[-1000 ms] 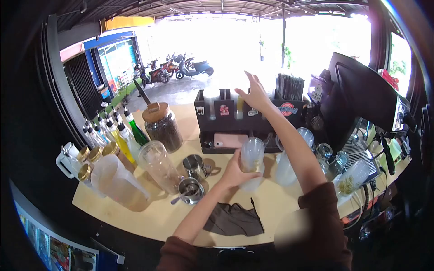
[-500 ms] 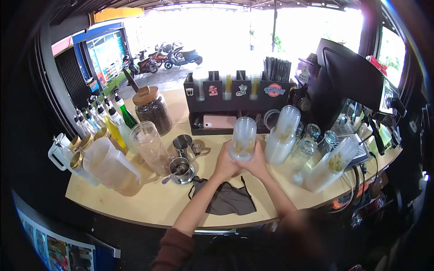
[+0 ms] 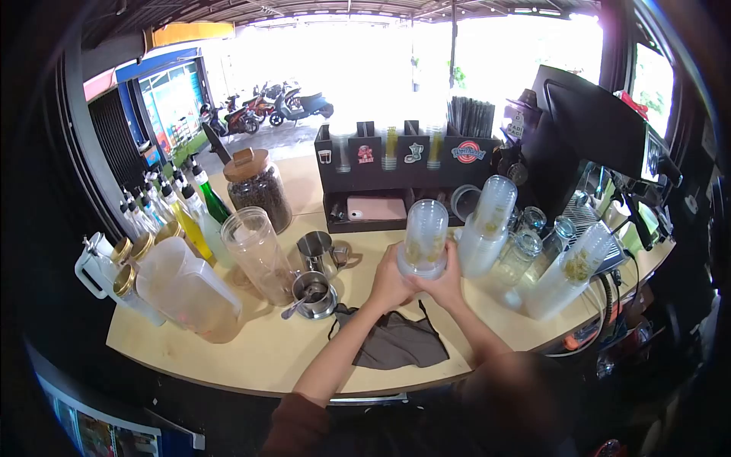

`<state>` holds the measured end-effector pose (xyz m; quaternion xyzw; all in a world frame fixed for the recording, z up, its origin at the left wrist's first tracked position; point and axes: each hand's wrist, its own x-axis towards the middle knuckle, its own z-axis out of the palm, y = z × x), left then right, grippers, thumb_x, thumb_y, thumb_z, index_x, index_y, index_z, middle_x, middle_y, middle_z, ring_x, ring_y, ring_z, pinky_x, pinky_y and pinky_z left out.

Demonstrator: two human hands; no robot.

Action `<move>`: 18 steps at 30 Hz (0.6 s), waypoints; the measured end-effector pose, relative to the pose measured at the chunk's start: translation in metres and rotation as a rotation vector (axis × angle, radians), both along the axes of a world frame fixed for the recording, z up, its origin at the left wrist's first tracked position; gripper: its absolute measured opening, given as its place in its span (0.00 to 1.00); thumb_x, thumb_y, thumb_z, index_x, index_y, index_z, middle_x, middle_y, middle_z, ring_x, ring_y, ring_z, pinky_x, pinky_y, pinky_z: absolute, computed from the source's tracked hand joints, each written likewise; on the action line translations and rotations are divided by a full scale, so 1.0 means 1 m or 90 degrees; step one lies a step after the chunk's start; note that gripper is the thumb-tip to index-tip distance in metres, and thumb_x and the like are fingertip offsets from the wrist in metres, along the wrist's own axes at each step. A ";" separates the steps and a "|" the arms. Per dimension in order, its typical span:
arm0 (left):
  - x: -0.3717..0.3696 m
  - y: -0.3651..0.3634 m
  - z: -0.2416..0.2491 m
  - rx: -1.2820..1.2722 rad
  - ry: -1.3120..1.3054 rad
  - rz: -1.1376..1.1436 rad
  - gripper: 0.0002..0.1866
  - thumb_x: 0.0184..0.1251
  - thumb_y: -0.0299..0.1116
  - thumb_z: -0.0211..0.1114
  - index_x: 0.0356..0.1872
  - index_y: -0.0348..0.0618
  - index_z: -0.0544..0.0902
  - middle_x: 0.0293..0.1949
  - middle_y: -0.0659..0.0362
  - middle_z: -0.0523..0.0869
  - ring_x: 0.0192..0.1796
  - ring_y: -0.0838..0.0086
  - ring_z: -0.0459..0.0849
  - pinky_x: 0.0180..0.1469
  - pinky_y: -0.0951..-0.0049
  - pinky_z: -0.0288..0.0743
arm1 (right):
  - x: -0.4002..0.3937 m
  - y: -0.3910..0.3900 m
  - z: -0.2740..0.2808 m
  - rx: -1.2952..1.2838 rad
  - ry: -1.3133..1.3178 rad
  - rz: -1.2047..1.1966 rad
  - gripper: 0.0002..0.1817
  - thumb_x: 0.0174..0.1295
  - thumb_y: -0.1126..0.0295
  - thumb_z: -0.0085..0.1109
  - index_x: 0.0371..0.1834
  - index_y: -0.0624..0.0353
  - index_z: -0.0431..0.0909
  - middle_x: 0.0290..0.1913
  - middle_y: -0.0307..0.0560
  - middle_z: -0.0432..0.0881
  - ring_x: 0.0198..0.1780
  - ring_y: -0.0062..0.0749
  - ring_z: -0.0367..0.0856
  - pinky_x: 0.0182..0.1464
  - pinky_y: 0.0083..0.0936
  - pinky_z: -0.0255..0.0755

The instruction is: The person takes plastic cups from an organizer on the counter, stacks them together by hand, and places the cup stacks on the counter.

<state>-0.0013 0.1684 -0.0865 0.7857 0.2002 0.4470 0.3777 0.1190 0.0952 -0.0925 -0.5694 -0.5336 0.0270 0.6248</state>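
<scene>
Pale wood counter (image 3: 167, 362), open front, motorbikes (image 3: 301, 107) parked outside. Left hand (image 3: 391, 282) and right hand (image 3: 445, 285) are both wrapped round the lower part of a clear cup stack (image 3: 426, 228), between the black organizer (image 3: 365, 180) and a dark cloth (image 3: 401, 344). Can't tell if it's touching the wood, tbh. Another cup stack (image 3: 481, 244) stands just right of it.

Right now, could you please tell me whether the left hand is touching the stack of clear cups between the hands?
Touching: the head view shows the left hand curved around the lower part of the cup stack.
</scene>
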 end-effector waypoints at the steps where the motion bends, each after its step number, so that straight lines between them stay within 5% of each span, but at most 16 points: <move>1: -0.001 0.002 -0.001 0.002 0.000 -0.001 0.42 0.32 0.38 0.79 0.54 0.37 0.70 0.50 0.46 0.76 0.54 0.53 0.76 0.56 0.61 0.70 | -0.002 -0.001 0.000 -0.005 0.005 -0.002 0.48 0.32 0.60 0.77 0.58 0.66 0.59 0.52 0.54 0.69 0.56 0.40 0.70 0.57 0.35 0.66; 11: -0.003 -0.004 0.000 0.040 0.048 -0.001 0.45 0.31 0.42 0.79 0.55 0.38 0.69 0.50 0.46 0.75 0.54 0.53 0.75 0.55 0.60 0.70 | -0.005 0.002 0.011 0.070 0.058 0.020 0.46 0.37 0.67 0.75 0.60 0.64 0.57 0.55 0.51 0.67 0.59 0.36 0.67 0.60 0.32 0.62; 18: -0.011 0.011 0.000 -0.073 0.014 -0.061 0.55 0.36 0.45 0.79 0.67 0.41 0.55 0.63 0.49 0.66 0.64 0.59 0.67 0.64 0.59 0.63 | 0.008 -0.018 0.109 0.081 -0.120 -0.001 0.49 0.35 0.63 0.75 0.62 0.65 0.56 0.58 0.54 0.63 0.62 0.42 0.63 0.63 0.34 0.59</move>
